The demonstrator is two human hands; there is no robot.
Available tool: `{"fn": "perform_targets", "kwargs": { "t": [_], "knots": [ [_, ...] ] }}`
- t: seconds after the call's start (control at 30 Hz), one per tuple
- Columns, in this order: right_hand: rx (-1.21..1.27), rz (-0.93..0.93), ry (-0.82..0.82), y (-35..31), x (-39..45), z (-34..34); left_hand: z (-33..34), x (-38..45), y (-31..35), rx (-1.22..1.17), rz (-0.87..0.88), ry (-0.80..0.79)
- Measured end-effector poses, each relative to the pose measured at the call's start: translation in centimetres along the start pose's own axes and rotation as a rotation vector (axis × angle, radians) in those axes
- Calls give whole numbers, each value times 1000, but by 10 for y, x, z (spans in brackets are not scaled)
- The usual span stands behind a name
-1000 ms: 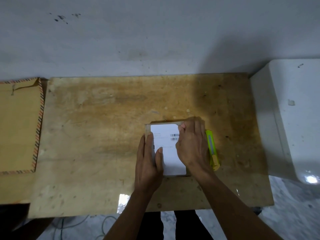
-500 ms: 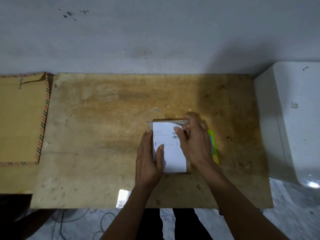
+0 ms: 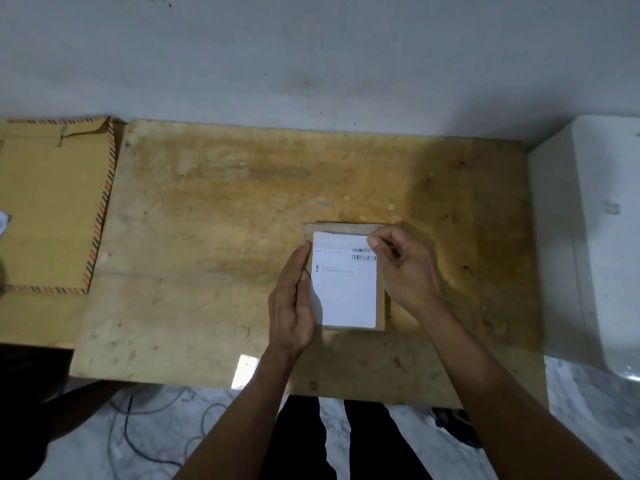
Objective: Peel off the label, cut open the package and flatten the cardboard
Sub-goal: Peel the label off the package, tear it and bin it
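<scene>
Left hand (image 3: pixel 292 306): lying flat, fingers together, pressing along the package's left edge, gripping nothing.
Package (image 3: pixel 380 306): sitting flat on the wooden board (image 3: pixel 207 237), between both hands.
Label (image 3: pixel 346 289): white, mostly stuck down; top strip seeming to be lifting.
Right hand (image 3: pixel 403 268): curled, thumb and fingertips pinching at the label's top-right corner.
Technique: peeling low and slowly toward the near edge, left palm bracing, should be avoiding tears.
Envelope (image 3: pixel 52 209): lying far left, well apart.
</scene>
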State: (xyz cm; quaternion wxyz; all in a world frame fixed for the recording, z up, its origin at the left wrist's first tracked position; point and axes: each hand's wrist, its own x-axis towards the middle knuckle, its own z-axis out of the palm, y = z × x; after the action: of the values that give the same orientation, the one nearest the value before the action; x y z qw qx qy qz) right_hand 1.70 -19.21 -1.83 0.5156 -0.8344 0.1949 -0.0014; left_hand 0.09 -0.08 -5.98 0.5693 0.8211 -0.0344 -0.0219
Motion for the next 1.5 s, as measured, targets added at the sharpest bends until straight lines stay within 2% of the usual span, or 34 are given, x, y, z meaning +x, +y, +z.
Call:
{"fn": "perform_targets", "kwargs": {
  "t": [0.1, 0.27, 0.6, 0.87, 1.1, 1.23, 1.5],
  "knots": [
    [67, 1, -38, 2, -5, -4, 2, -1, -2, -34, -32, 16],
    [148, 124, -65, 7, -10, -12, 2, -1, 0, -58, -99, 23],
    [436, 240, -85, 6, -18, -24, 2, -1, -1, -41, -93, 3],
    [753, 411, 4, 13, -16, -31, 0, -1, -1, -68, -93, 5],
    [468, 342, 27, 10, -4, -55, 4, -2, 0, 49, -48, 25],
    [394, 309, 63, -6, -2, -64, 3, -3, 3, 158, -5, 27],
    [454, 236, 23, -44, -7, -84, 3, -1, 19, 379, -125, -30]
  ]
}}
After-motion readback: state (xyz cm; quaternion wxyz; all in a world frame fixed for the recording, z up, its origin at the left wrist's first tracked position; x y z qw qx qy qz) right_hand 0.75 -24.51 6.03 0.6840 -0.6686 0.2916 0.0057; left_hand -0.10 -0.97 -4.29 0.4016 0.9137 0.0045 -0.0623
